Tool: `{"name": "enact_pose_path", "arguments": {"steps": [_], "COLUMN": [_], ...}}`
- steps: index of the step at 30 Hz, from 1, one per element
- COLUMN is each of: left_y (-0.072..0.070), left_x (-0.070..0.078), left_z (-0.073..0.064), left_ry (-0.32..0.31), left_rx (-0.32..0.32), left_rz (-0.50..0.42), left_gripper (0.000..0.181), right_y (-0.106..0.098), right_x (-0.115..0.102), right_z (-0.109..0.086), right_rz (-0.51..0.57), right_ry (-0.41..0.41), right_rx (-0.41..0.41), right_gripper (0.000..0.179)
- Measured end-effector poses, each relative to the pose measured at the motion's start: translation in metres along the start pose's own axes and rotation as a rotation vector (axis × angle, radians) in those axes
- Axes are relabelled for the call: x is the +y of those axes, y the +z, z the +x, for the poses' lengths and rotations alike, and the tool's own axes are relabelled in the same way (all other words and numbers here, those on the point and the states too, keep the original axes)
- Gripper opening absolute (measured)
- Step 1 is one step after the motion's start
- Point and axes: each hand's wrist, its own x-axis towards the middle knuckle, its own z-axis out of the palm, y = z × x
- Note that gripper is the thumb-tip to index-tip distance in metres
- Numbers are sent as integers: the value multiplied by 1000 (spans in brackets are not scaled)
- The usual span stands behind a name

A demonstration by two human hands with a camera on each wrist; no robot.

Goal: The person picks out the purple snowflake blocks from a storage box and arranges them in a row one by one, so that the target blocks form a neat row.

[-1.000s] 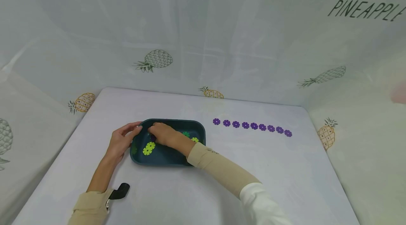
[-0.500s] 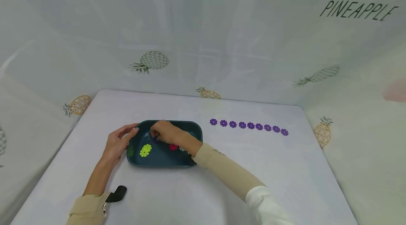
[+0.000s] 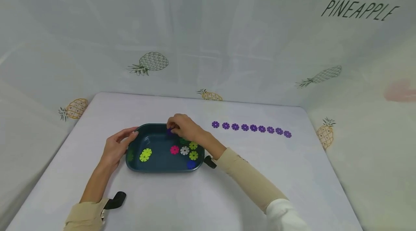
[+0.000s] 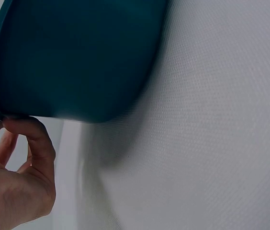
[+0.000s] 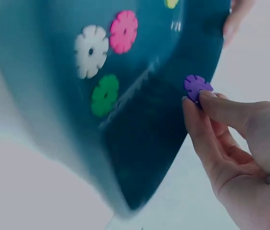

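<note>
My right hand (image 3: pixel 186 128) pinches a purple notched flower-shaped plastic disc (image 5: pixel 195 86) between thumb and fingertips, over the far wall of a dark teal tray (image 3: pixel 159 160). At the tray's left end, my left hand (image 3: pixel 114 148) grips the rim, its thumb at the edge and its fingers bent against the outside. Inside the tray lie yellow-green discs (image 3: pixel 145 155), a pink disc (image 5: pixel 124 31), a white disc (image 5: pixel 91 51), a green disc (image 5: pixel 105 95) and a blue disc (image 3: pixel 191 165).
To the right of the tray, a row of several purple discs (image 3: pixel 253 128) runs across the white table (image 3: pixel 260 173). Behind the table hangs a pale curtain (image 3: pixel 227 43) printed with pineapples. Black wrist devices (image 3: pixel 116 200) show at both wrists.
My right hand has lifted the purple disc from the tray's left part and moved right and away, uncovering the discs at the right end. My left hand keeps its grip on the rim.
</note>
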Motion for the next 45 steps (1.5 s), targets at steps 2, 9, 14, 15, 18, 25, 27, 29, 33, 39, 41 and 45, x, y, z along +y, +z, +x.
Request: {"name": "enact_pose_path", "arguments": {"steps": [2,9,14,15,18,25,27,29,33,39,41,45], "left_y": [0,0,0,0,0,0,0,0,0,-1,-1,-1], "left_x": [0,-1,-1,-1,-2,-2,-2,-1,-1,-1,-1,-2], "left_z": [0,0,0,0,0,0,0,0,0,0,0,0], "left_ry": [-6,1,3,1,-5,-5,-9,-17,-26,-25,-22,-15], "left_rx": [0,4,4,4,7,6,4,2,-5,-11,-14,-16], "left_rz": [6,10,13,13,13,7,6,3,-1,-6,-5,-5], "left_gripper": [64,63,64,64,64,65,65,65,66,66,66,66], "right_y": [-4,-18,-27,-29,-33,-42,-45,-48,-55,-66,-69,-76], "right_x": [4,15,24,25,31,48,54,60,74,93,100,115], "right_z": [-5,-23,-35,-38,-46,-67,-74,-82,-99,-127,-137,-159], "right_rz": [13,42,40,46,72,112,129,129,112,112,106,91], "right_ry": [3,51,80,83,101,210,238,262,308,347,367,413], "right_rx": [29,121,206,227,290,423,456,490,552,624,649,697], "right_gripper": [14,11,11,12,14,16,15,15,15,16,16,16]}}
